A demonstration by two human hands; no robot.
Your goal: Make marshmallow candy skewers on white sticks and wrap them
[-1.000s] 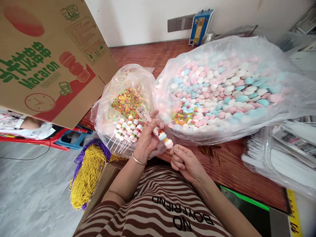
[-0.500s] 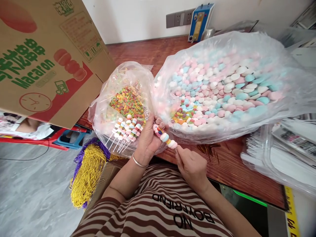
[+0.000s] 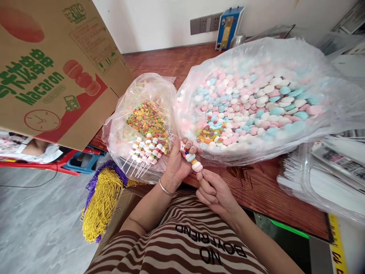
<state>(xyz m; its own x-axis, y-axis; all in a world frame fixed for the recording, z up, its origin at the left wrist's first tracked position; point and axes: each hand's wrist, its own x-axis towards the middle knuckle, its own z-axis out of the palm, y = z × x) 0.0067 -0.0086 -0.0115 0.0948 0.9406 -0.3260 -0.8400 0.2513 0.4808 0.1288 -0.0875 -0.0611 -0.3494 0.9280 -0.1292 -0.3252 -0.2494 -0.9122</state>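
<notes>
My left hand is closed round the upper part of a candy skewer, a row of pink, white, blue and yellow sweets with a patterned piece near the top. Just below its lowest sweet, my right hand pinches with thumb and forefinger at the stick end, which is mostly hidden. Beside my left hand, several candy skewers with white sticks lie on a clear bag of small ring candies. Right of the hands spreads a large clear bag full of pink, white and blue flat candies.
A Macaron cardboard box stands at the left. On the wooden table lie thin brown ties and a bag of white sticks. A blue device stands by the wall; gold and purple bead strings hang at the left.
My right hand has shifted slightly left and its fingers are curled differently at the stick. The fingers of my left hand cover more of the skewer's top, which has turned a little.
</notes>
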